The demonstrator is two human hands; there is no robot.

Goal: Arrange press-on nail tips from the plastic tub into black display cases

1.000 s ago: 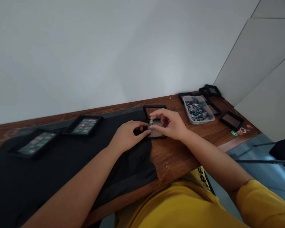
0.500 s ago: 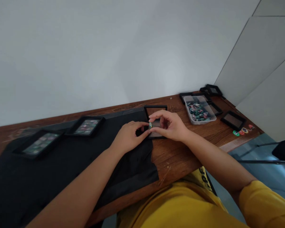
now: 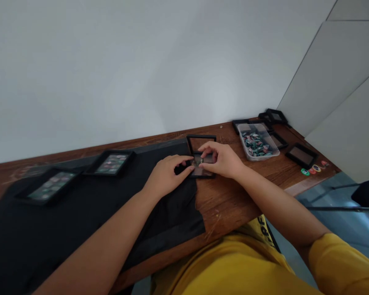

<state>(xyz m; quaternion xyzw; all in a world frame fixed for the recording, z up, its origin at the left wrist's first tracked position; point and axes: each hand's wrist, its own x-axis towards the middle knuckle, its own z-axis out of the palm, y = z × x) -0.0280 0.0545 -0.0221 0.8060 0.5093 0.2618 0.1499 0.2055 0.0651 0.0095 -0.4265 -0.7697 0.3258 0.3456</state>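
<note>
A black case stands open on the table, its lid up at the back. My left hand comes in at the case's left edge, thumb and index finger curved into a pinch. Something tiny shows between those tips, too small to name. From the right, my right hand reaches over the case, with thumb and index finger around a small shiny stone. The stone is just above or inside the tray; I cannot tell which. Right of this hand is a clear plastic tub with many green and pink stones.
On the black cloth at left lie two black cases filled with stones. More black cases lie at the table's right end, beside several round coloured stickers. A white wall rises behind the table.
The fingertips of both hands were close together at the stone; now they are slightly apart. My right fingers have moved a little right and lower over the case with the stone.
</note>
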